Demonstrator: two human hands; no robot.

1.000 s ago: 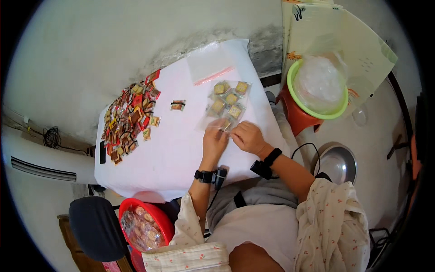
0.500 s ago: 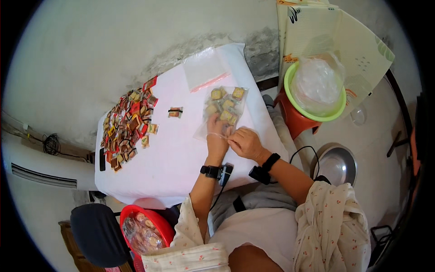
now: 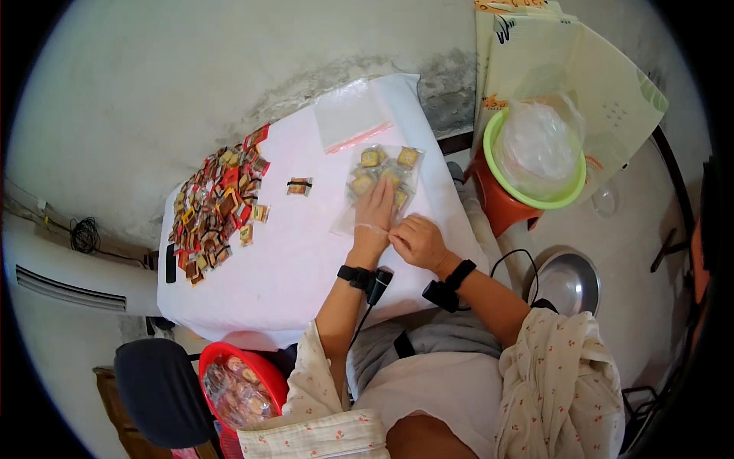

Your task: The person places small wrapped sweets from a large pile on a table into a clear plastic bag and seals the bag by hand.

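Note:
A clear plastic bag [image 3: 345, 217] lies on the table with several square, wrapped yellow biscuits [image 3: 407, 157] inside it. My left hand [image 3: 375, 209] reaches into the bag, whose mouth crosses near my wrist. Its fingers stretch out flat over the lower biscuits and partly hide them. At the bag's near right edge, my right hand [image 3: 417, 240] is closed in a pinch on the plastic.
To the left is a heap of small wrapped snacks [image 3: 218, 206], with one strapped snack packet [image 3: 299, 187] apart from it. Flat clear bags [image 3: 348, 118] lie at the back. A green basin [image 3: 489, 157] with plastic bags stands right; a red basket [image 3: 277, 369] stands lower left.
My left hand has slid deeper into the bag, and its fingers now lie straight over the biscuits. My right hand has stayed at the bag's edge.

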